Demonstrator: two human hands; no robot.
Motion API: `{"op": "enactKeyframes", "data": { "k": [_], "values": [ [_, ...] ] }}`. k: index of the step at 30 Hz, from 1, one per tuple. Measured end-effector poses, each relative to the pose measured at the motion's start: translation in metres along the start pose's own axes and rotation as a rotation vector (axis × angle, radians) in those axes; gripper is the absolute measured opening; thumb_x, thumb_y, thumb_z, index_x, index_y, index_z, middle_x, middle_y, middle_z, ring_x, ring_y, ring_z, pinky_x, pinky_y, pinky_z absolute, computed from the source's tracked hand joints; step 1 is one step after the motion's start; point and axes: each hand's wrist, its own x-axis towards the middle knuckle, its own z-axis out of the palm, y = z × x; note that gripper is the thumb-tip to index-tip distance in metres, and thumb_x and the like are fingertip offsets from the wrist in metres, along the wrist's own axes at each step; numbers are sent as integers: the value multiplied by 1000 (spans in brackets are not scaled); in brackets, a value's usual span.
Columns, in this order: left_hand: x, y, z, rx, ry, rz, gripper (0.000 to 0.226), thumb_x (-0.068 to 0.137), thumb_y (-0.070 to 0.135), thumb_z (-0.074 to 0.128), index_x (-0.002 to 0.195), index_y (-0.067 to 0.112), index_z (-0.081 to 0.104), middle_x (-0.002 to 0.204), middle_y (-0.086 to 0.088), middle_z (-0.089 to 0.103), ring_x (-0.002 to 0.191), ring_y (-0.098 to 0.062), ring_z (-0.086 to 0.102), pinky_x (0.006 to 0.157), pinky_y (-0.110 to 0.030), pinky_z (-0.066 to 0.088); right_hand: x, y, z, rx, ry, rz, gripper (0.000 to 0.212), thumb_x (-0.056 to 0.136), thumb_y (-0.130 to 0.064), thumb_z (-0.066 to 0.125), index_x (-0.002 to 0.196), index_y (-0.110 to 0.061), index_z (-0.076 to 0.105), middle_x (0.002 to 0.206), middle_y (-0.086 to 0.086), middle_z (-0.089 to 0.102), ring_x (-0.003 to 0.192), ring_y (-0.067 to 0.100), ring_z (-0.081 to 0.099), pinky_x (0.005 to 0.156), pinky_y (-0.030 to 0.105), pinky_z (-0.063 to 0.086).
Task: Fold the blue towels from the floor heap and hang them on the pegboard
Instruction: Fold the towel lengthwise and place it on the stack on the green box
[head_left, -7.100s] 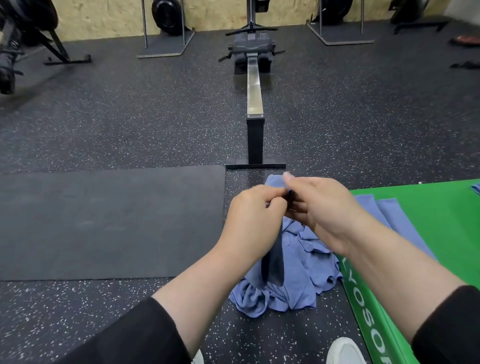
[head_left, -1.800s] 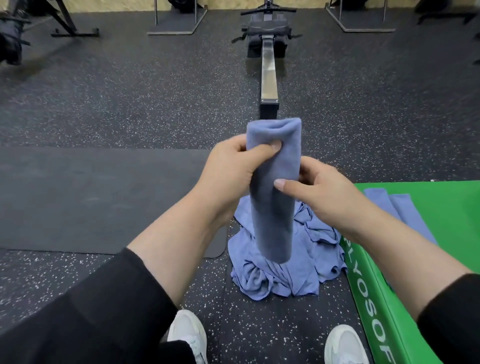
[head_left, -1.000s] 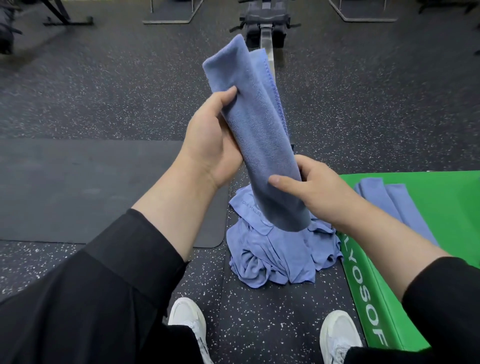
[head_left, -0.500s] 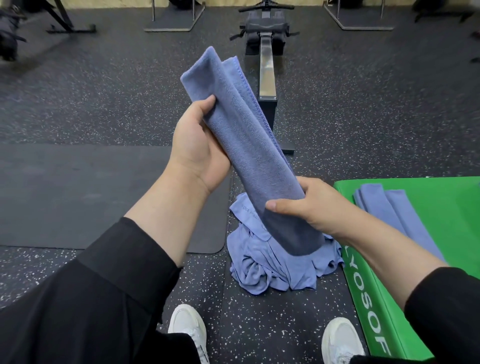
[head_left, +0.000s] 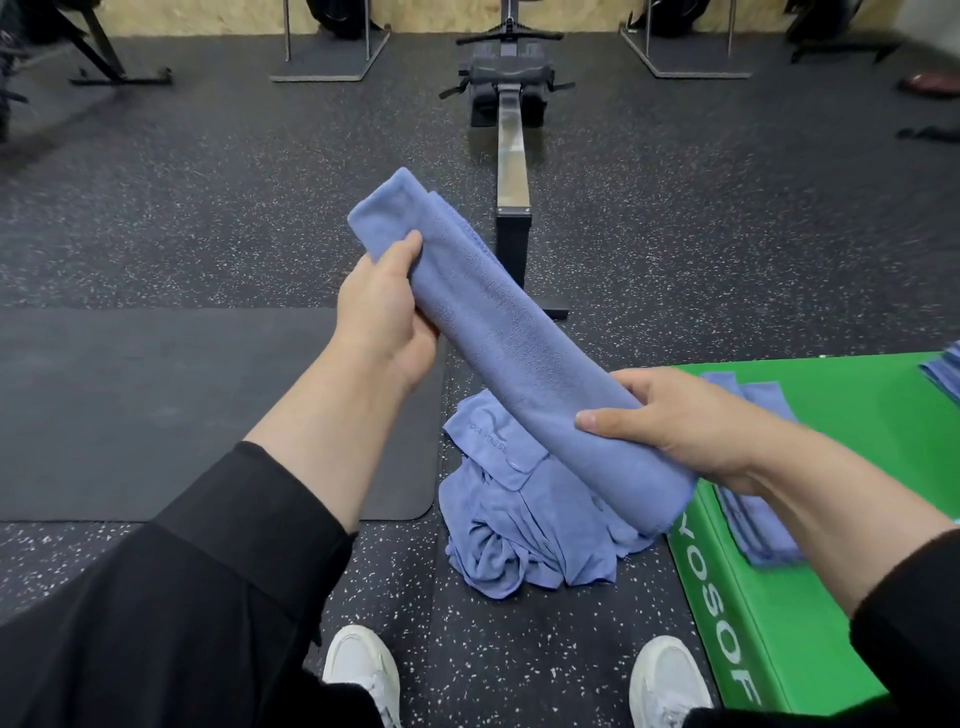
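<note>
A blue towel (head_left: 498, 332) folded into a long narrow strip slants from upper left to lower right in front of me. My left hand (head_left: 382, 317) grips its upper end, thumb on top. My right hand (head_left: 680, 421) grips its lower end, just over the edge of the green box. Below it, a heap of crumpled blue towels (head_left: 524, 525) lies on the speckled floor between my feet and the box. A folded blue towel (head_left: 758, 519) lies on top of the green box, partly hidden by my right forearm. No pegboard is in view.
A green soft box (head_left: 810, 613) stands at the right, with another blue cloth (head_left: 943, 374) at its far edge. A dark mat (head_left: 182, 410) covers the floor at left. A rowing machine (head_left: 511, 150) runs straight ahead. My white shoes (head_left: 358, 670) are at the bottom.
The folded towel has tilted from upright to a flatter slant. My right hand carried its lower end rightward over the green box while my left hand lowered the upper end.
</note>
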Motion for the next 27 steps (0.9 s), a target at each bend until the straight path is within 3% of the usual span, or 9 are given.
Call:
{"op": "enactKeyframes", "data": {
  "k": [2,5,8,11,16,20,21,25,27],
  "values": [
    [-4,-8,11,23,-4,-17,18,98,6,62,115,7,66,110,-12,76,96,-22,75,85,-39,61,-17,1,-22,-7,13,35,23,87,-28,76,104,-13,75,102,9,78,89,20,72,83,40,55],
    [-6,-25,38,18,-14,-68,32,96,6,63,128,2,62,112,-14,75,100,-24,75,88,-42,61,-48,6,-58,19,80,49,15,89,-24,74,98,-12,75,94,8,77,80,18,67,71,31,51],
    [1,-49,79,29,-42,-138,29,96,7,64,126,4,62,107,-14,77,89,-23,77,67,-35,63,-79,22,-96,67,203,55,15,90,-23,73,94,-9,72,77,6,67,67,11,59,60,23,44],
    [6,-80,128,117,-92,-184,34,95,10,67,128,7,61,107,-13,77,91,-25,77,66,-36,62,-106,43,-131,146,345,67,8,92,-15,70,94,-8,68,65,-1,61,54,3,53,47,13,42],
    [7,-147,199,274,-220,-255,30,96,10,64,125,8,58,106,-12,74,79,-23,74,61,-34,60,-142,98,-178,218,502,116,19,97,-7,62,115,-8,68,96,7,76,79,11,68,68,20,58],
    [5,-213,226,440,-259,-335,6,95,7,62,97,12,60,73,-6,67,63,-20,65,52,-26,51,-162,160,-189,230,554,215,26,97,3,57,119,-6,67,99,8,76,78,9,66,67,18,57],
    [5,-233,229,472,-258,-352,9,95,5,61,91,13,59,68,-5,64,59,-19,64,49,-25,51,-164,179,-190,241,579,242,27,96,4,59,121,-5,66,101,9,75,81,11,66,70,21,57],
    [1,-313,233,585,-298,-397,15,95,1,61,88,14,57,76,-6,59,69,-19,58,61,-33,53,-167,250,-184,239,683,351,31,92,-1,66,122,-7,65,105,12,76,84,18,68,84,39,58],
    [0,-348,237,621,-321,-427,14,95,1,60,93,14,57,80,-5,59,71,-18,57,62,-34,52,-167,281,-180,252,716,401,33,91,-3,69,123,-10,65,105,9,76,84,17,69,87,39,57]
  ]
}}
